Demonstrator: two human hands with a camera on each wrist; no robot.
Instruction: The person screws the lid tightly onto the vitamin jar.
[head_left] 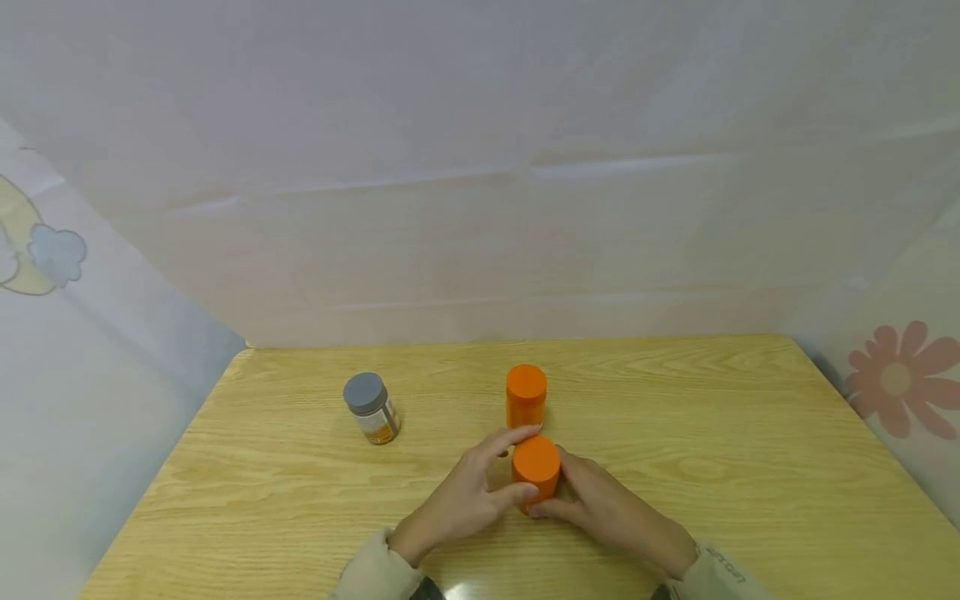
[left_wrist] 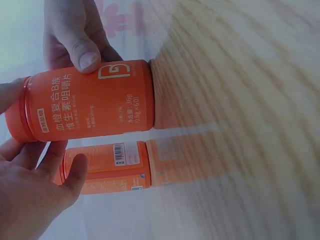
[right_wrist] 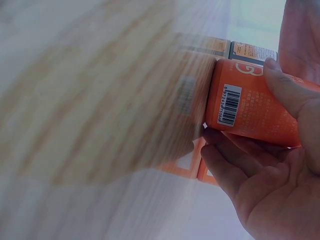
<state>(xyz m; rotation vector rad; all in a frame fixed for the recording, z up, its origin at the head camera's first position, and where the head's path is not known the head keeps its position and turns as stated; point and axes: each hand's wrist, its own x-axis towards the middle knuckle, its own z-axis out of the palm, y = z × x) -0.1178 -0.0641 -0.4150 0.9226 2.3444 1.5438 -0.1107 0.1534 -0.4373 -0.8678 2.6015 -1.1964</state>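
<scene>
An orange supplement bottle (head_left: 536, 462) with an orange lid stands upright on the wooden table, between both hands. My left hand (head_left: 467, 493) holds its lid, thumb on the near side and fingers on the far side. Lower down, my right hand (head_left: 613, 505) grips the body from the right. White print and a large letter B mark the bottle's label (left_wrist: 95, 100) in the left wrist view, and a barcode (right_wrist: 230, 104) shows in the right wrist view. Just behind stands a second orange bottle (head_left: 526, 398), its lower part partly hidden by my left fingers.
Farther left stands a bottle with a grey lid (head_left: 367, 400) and a white and orange label. The wooden table (head_left: 697, 417) ends at a pale hanging cloth (head_left: 465, 208) behind and at the sides. A pink flower print (head_left: 896, 379) is on the right cloth.
</scene>
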